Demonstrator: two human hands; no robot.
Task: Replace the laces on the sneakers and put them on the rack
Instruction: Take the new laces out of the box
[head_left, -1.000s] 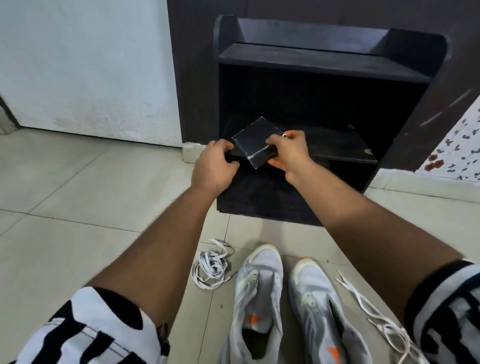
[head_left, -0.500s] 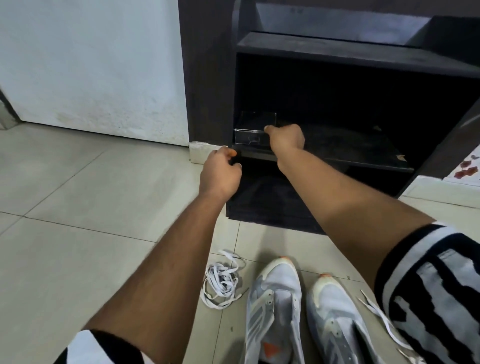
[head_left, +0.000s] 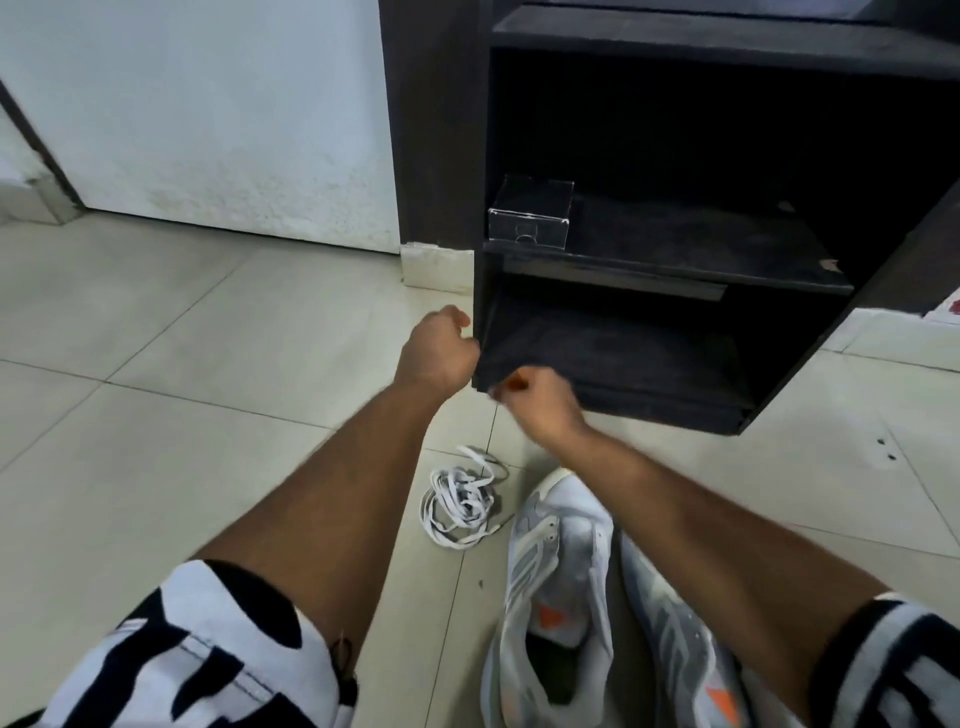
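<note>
Head view: left hand (head_left: 439, 349) is a loose fist with nothing visible in it, knuckles right at the front-left corner of the rack (head_left: 675, 358); can't tell if it touches. Right hand (head_left: 540, 402) is curled and motion-blurred, low in front of the rack's bottom lip, something orange at the fingertips — could be a nail or a small item, can't tell, so grip state unclear. Both hands sit above the floor items, neither on a lace or shoe. Step in hand, as I read it: go for the bundled white lace (head_left: 461, 506) just left of the shoes. Suggest pinching one aglet end, not the whole coil, so it pays out without knotting; steady the shoe with the other hand. Left sneaker (head_left: 558, 582) and right sneaker (head_left: 670, 623) lie side by side on the tile, toes toward the rack, grey-white with orange accents, eyelets apparently unlaced, tongues loose. Not on the rack yet. Middle shelf holds a clear plastic box (head_left: 530, 218) at its left end; bottom shelf looks free for the pair.
</note>
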